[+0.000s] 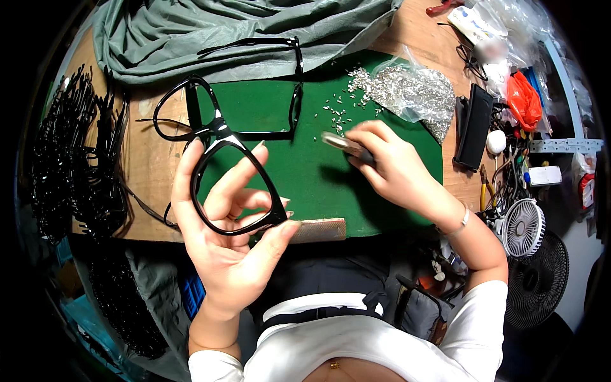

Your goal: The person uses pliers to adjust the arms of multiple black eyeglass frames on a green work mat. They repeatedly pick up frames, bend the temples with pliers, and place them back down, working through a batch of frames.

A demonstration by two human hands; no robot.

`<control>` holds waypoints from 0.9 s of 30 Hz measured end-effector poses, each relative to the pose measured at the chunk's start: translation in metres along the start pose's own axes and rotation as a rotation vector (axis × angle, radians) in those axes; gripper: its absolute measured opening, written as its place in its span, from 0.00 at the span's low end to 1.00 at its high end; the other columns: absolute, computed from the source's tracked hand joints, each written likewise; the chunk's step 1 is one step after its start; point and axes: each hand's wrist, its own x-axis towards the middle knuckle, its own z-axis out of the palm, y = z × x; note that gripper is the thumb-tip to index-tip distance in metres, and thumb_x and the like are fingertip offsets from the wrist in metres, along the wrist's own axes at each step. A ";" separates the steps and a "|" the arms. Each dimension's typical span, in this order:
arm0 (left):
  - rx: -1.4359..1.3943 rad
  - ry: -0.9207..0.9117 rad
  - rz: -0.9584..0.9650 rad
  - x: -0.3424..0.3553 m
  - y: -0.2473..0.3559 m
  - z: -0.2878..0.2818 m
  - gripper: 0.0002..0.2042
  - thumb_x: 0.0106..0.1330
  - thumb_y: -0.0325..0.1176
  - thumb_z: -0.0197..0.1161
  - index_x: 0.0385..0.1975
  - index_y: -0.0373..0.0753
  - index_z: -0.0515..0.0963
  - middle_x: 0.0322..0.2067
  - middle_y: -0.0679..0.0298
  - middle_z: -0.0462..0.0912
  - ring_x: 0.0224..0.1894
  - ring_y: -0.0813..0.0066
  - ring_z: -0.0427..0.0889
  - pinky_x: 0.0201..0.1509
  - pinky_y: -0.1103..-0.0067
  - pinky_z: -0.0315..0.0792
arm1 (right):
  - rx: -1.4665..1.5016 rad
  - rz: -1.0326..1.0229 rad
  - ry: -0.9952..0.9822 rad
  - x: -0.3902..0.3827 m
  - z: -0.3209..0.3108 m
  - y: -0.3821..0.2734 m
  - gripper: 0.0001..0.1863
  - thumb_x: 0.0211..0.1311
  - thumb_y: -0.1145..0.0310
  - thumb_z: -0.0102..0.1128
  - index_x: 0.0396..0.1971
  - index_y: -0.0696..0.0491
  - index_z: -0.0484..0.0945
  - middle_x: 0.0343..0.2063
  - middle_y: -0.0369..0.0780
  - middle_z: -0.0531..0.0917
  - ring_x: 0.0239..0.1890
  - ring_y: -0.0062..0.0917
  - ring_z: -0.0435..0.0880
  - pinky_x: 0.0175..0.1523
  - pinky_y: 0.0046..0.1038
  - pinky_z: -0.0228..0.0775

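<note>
My left hand holds up a glossy black eyeglass frame, with fingers behind and through one rim and the thumb at its outer corner. Closed around a small tool with a shiny metal end and a dark grip is my right hand. The tool is partly hidden, so its exact kind cannot be told. It hovers over the green mat, close to scattered small silver metal pieces. Many more of these pieces lie in and around a clear plastic bag at the far right of the mat.
Black glasses parts lie on the mat's far side. A ridged metal block sits at the near edge. Grey-green cloth covers the back. Bundles of black frames crowd the left; a black case and fan stand right.
</note>
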 end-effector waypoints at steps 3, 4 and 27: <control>-0.037 0.054 -0.004 -0.001 0.005 0.007 0.45 0.42 0.20 0.65 0.59 0.32 0.39 0.49 0.48 0.68 0.28 0.75 0.75 0.33 0.83 0.73 | -0.324 -0.120 0.051 0.015 0.017 0.001 0.19 0.44 0.76 0.54 0.40 0.60 0.67 0.38 0.43 0.71 0.30 0.34 0.76 0.35 0.30 0.68; -0.061 0.073 -0.025 -0.004 0.007 0.007 0.46 0.42 0.21 0.65 0.59 0.32 0.39 0.49 0.48 0.68 0.27 0.75 0.75 0.33 0.83 0.72 | -0.428 -0.112 0.015 0.013 0.021 -0.003 0.19 0.44 0.76 0.53 0.40 0.60 0.67 0.38 0.43 0.71 0.29 0.32 0.75 0.33 0.29 0.67; -0.082 0.055 0.396 -0.031 0.041 -0.057 0.45 0.50 0.27 0.60 0.59 0.31 0.30 0.59 0.56 0.55 0.25 0.82 0.60 0.25 0.90 0.58 | -0.140 -0.431 -0.085 0.001 0.107 -0.089 0.04 0.39 0.71 0.51 0.18 0.54 0.68 0.18 0.36 0.67 0.23 0.23 0.68 0.28 0.25 0.55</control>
